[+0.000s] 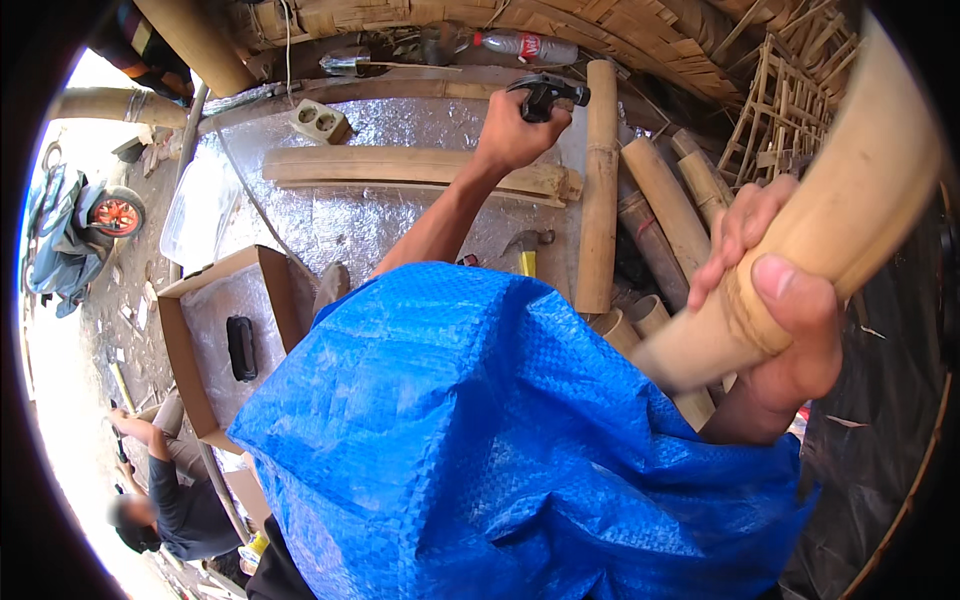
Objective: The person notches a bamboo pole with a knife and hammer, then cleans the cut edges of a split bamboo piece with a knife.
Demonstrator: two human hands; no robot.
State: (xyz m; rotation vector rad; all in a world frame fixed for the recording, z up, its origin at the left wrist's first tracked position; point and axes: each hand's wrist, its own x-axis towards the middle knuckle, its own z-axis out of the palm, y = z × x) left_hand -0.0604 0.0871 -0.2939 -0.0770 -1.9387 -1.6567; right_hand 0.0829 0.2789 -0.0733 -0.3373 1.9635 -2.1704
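My right hand (775, 300) is wrapped round a thick bamboo pole (850, 190), thumb on top near a node. The pole tilts from the upper right down toward the blue woven plastic sheet (400, 400) over my lap. Farther off, my left hand (520, 130) is closed on a black tool (548, 96) whose exact kind I cannot make out. Beside that hand stands an upright-lying bamboo length (600, 190), and a split bamboo strip (400, 170) lies under my left forearm. A hammer (527, 252) with a yellow handle rests on the silvery mat.
A cardboard box (185, 350) holding a black object (241, 348) is at left, below a white socket block (322, 121). More bamboo pieces (670, 205) lie at right. A plastic bottle (527, 46) lies at the back. Another person (185, 500) sits at lower left.
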